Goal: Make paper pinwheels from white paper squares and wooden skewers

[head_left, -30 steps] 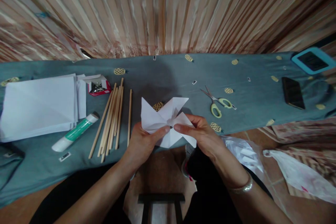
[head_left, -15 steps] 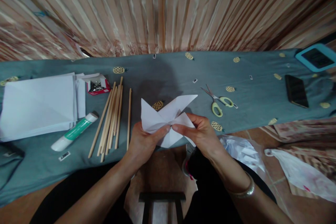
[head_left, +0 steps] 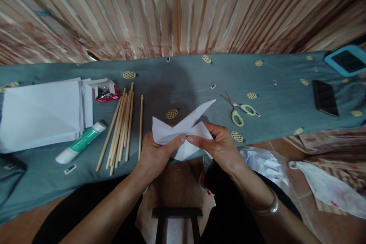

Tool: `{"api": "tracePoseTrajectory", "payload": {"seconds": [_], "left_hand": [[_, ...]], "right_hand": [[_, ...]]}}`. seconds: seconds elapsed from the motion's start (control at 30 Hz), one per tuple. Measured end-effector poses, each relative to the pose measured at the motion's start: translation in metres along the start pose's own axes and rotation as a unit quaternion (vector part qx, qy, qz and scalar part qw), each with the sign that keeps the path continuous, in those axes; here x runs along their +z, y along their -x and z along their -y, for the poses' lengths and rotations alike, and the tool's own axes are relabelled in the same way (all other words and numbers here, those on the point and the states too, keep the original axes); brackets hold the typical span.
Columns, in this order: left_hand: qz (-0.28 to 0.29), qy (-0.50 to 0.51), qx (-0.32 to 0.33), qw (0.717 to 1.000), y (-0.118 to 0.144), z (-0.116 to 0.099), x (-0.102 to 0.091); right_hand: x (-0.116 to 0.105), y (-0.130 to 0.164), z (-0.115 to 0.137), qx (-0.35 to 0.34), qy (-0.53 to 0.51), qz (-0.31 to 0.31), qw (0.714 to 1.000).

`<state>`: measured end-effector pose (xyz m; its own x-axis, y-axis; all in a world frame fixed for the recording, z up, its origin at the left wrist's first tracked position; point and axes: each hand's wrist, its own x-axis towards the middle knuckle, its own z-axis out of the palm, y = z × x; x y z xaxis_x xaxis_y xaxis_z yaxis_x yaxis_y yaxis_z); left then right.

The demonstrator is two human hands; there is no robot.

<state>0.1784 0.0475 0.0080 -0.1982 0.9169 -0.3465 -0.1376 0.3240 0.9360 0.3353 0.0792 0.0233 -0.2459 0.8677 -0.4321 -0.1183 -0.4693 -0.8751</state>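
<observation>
A white paper pinwheel (head_left: 187, 122) is held between my two hands over the table's near edge. My left hand (head_left: 157, 150) grips its left side, the thumb pressed near the centre. On the other side my right hand (head_left: 220, 145) pinches it, thumb tip also close to the middle. A small dark spot, perhaps a pin, shows between the thumbs; the fingers behind the paper are hidden. To the left lie several wooden sticks (head_left: 122, 129), with a single stick (head_left: 141, 126) apart from them. Scissors with light green handles (head_left: 238, 108) lie open to the right.
A stack of white paper (head_left: 42, 116), an open red box of small metal pieces (head_left: 105, 92) and a glue stick (head_left: 81, 143) lie at left. A phone (head_left: 325, 97) and a blue-framed device (head_left: 347, 61) are at far right. Plastic bags (head_left: 264, 166) sit below the edge.
The pinwheel has tilted slightly, its far blades appearing narrower and a little lower at left. Both hands keep their hold, nearly unmoved. The view has shifted slightly.
</observation>
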Motion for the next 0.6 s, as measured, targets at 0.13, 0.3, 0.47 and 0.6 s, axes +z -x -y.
{"api": "tracePoseTrajectory", "payload": {"seconds": [0.13,0.3,0.47,0.6], "left_hand": [[0.004,0.003,-0.011,1.0,0.0003,-0.0038,0.0004],[0.027,-0.01,-0.016,0.999,-0.0003,-0.0037,-0.0007],[0.038,-0.007,-0.008,0.999,-0.0012,-0.0012,-0.0016],[0.03,-0.017,-0.007,0.999,-0.0022,-0.0021,-0.001]], "right_hand": [[-0.0016,0.0002,-0.0024,0.003,0.01,0.001,1.0],[-0.0006,0.0008,-0.002,0.003,0.019,0.0,1.0],[0.0007,0.0011,-0.0001,0.003,0.02,-0.005,1.0],[-0.0007,0.0016,-0.0005,-0.004,0.031,0.001,1.0]]}}
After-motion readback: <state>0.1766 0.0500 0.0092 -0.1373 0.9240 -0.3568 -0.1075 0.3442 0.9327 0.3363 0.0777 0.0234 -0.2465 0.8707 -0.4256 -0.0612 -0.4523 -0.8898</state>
